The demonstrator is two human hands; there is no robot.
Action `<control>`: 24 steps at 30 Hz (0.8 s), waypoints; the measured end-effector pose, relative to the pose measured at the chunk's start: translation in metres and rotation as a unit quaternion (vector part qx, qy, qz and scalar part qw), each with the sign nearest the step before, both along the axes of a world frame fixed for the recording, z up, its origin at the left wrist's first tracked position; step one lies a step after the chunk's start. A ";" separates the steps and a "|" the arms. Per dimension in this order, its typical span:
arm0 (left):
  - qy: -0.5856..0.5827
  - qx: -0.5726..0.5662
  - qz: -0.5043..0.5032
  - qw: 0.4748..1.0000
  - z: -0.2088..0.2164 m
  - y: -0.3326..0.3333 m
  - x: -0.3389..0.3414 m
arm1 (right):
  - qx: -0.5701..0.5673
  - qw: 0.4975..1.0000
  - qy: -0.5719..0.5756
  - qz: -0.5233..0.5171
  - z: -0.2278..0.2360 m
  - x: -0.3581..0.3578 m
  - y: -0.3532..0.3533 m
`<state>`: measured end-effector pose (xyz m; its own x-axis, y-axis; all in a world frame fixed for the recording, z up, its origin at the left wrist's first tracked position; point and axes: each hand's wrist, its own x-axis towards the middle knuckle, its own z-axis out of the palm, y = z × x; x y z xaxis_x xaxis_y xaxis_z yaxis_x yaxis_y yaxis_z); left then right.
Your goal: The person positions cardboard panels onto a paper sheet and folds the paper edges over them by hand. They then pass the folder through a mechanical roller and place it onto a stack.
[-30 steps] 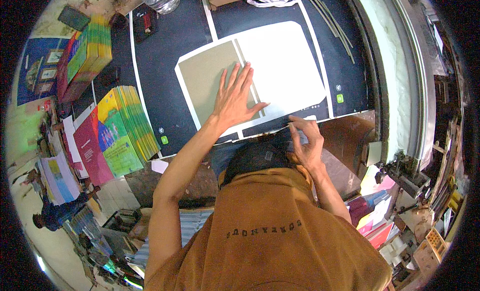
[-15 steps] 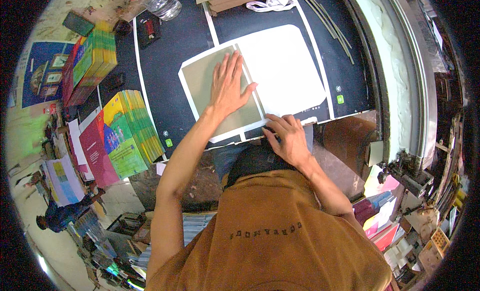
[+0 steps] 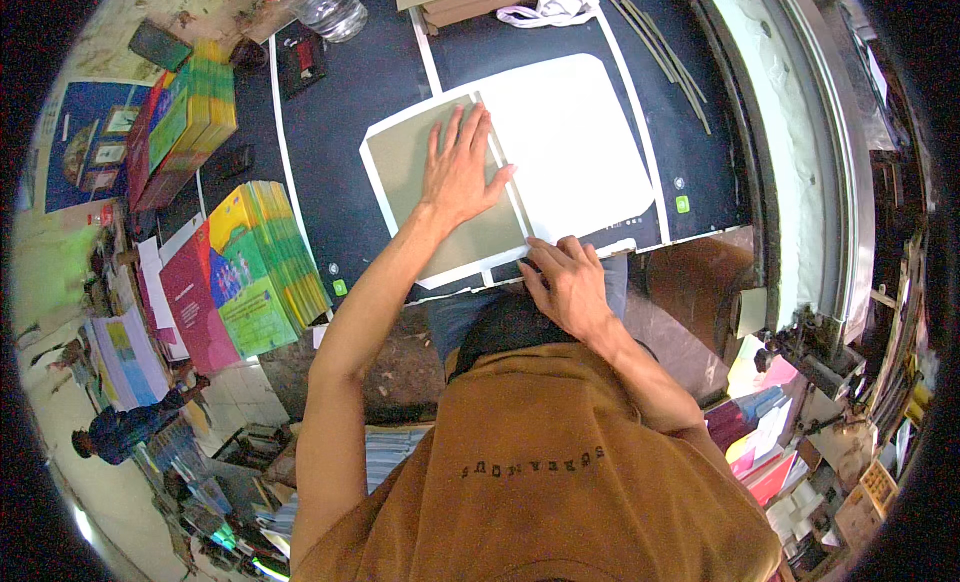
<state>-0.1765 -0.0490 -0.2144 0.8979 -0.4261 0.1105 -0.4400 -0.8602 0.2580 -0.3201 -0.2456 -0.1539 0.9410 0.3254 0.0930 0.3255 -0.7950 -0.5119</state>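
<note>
A white sheet (image 3: pixel 580 132) with cut corners lies on the dark tabletop. On its left part rests a grey-brown board (image 3: pixel 405 147), and a narrow grey strip (image 3: pixel 496 132) runs along the board's right side. My left hand (image 3: pixel 460 172) lies flat on the board, fingers spread and thumb reaching over the strip. At the sheet's near edge, by the strip's near end, my right hand (image 3: pixel 570 287) has its fingers bent in toward the thumb. What lies between those fingertips is hidden.
Stacks of colourful books (image 3: pixel 250 272) stand at the left. A clear bottle (image 3: pixel 335 17), brown boards (image 3: pixel 460 2) and a white cloth (image 3: pixel 550 4) sit at the back. Thin strips (image 3: pixel 660 52) lie far right, beside a machine's metal edge (image 3: pixel 850 182). Another person (image 3: pixel 120 432) is at far left.
My right hand has shifted slightly left and nearer to me, its fingers more bent. My left hand stays flat on the board.
</note>
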 end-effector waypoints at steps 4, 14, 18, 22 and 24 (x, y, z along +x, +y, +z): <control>-0.002 -0.004 0.001 1.000 0.001 -0.001 0.000 | -0.011 1.000 0.010 -0.003 -0.004 0.000 -0.002; 0.010 -0.006 -0.020 1.000 0.008 -0.001 -0.010 | 0.090 0.995 -0.006 -0.045 0.003 -0.013 -0.016; 0.021 0.012 -0.047 0.999 0.006 0.000 -0.022 | 0.118 0.987 0.005 -0.108 0.007 -0.031 -0.037; 0.012 0.009 -0.042 0.999 0.002 0.001 -0.023 | 0.105 0.982 -0.001 -0.154 0.001 -0.040 -0.058; 0.034 0.001 -0.039 0.999 -0.002 0.003 -0.030 | 0.112 0.976 0.020 -0.183 0.002 -0.042 -0.064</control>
